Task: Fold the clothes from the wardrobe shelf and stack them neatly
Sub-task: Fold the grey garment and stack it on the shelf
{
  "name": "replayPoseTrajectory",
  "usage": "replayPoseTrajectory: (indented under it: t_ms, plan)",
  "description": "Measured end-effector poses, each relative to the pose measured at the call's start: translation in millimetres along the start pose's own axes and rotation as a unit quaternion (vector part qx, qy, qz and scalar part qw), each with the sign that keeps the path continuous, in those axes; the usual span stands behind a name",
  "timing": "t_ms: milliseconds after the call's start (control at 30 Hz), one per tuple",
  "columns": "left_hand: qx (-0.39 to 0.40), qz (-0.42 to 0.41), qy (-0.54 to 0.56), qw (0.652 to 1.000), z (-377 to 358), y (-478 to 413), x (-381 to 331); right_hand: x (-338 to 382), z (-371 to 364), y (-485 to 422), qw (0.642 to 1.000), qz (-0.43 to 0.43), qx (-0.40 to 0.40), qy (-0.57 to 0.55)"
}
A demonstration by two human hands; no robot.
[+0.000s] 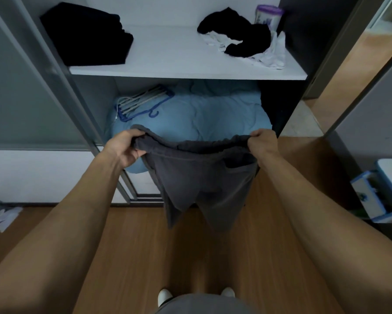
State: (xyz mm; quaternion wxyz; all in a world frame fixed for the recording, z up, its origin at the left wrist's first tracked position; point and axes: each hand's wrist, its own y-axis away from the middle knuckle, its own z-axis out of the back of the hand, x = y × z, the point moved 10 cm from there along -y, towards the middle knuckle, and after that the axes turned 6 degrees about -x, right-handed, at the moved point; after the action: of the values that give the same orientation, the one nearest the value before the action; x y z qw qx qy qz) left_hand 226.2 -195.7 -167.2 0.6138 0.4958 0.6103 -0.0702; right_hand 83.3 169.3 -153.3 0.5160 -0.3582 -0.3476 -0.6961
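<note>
A pair of dark grey shorts [197, 175] hangs in the air in front of the wardrobe, legs pointing down. My left hand [124, 148] grips the left end of the waistband and my right hand [263, 143] grips the right end, stretching it between them. On the white shelf [167, 57] above, a folded black stack [86, 35] lies at the left. A loose heap of black and white clothes [242, 39] lies at the right.
A light blue duvet [202, 112] fills the lower compartment, with blue and white hangers [140, 103] on it. A purple-lidded tub [268, 15] stands at the shelf's back right. A sliding door [31, 98] stands at the left and wooden floor [190, 257] lies below.
</note>
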Motion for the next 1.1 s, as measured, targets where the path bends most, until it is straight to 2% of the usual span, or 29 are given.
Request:
replayPoseTrajectory:
  t_ms: [67, 133, 200, 300, 333, 433, 500, 567, 667, 733, 800, 833, 867, 933, 1033, 1100]
  plan:
    - [-0.028, -0.062, -0.056, 0.996, 5, 0, -14, -7, 13, -4, 0.999, -0.004, -0.041, 0.004]
    - [-0.094, -0.140, -0.126, 0.978, 17, 2, -26, -21, 23, -4, 0.991, -0.069, -0.080, -0.085]
    - [-0.135, -0.191, -0.153, 0.960, 25, 2, -32, -34, 23, 4, 0.959, -0.150, -0.098, -0.219]
    - [-0.165, -0.228, -0.157, 0.947, 31, 3, -39, -42, 19, 15, 0.900, -0.208, -0.115, -0.366]
    - [-0.175, -0.232, -0.157, 0.944, 33, 3, -40, -45, 18, 18, 0.885, -0.219, -0.122, -0.392]
    - [-0.188, -0.198, -0.132, 0.953, 42, -3, -36, -43, 12, 25, 0.884, -0.221, -0.110, -0.397]
    - [-0.143, -0.140, -0.129, 0.971, 40, -9, -27, -41, 12, 28, 0.864, -0.219, -0.127, -0.436]
    - [-0.082, -0.105, -0.180, 0.975, 33, -12, -23, -38, 13, 28, 0.864, -0.211, -0.127, -0.439]
    - [-0.046, -0.113, -0.243, 0.962, 27, -11, -25, -37, 12, 20, 0.890, -0.185, -0.112, -0.400]
    - [-0.036, -0.139, -0.252, 0.957, 19, -7, -30, -33, 11, 13, 0.932, -0.139, -0.087, -0.325]
    - [-0.047, -0.162, -0.256, 0.952, 14, -3, -37, -19, 8, 7, 0.988, -0.046, -0.035, -0.146]
    - [-0.057, -0.169, -0.258, 0.949, 13, -3, -40, -13, 4, 7, 0.999, -0.001, -0.004, -0.053]
    - [-0.065, -0.175, -0.262, 0.947, 13, -3, -42, -9, 0, 9, 0.999, 0.036, 0.022, 0.028]
    - [-0.071, -0.197, -0.279, 0.937, 11, -2, -49, -5, -8, 13, 0.988, 0.081, 0.054, 0.123]
    - [-0.067, -0.233, -0.315, 0.918, 10, 1, -53, -4, -5, 17, 0.989, 0.064, 0.030, 0.127]
    - [-0.071, -0.241, -0.347, 0.904, 15, 2, -50, -12, 8, 17, 0.999, -0.022, -0.021, 0.012]
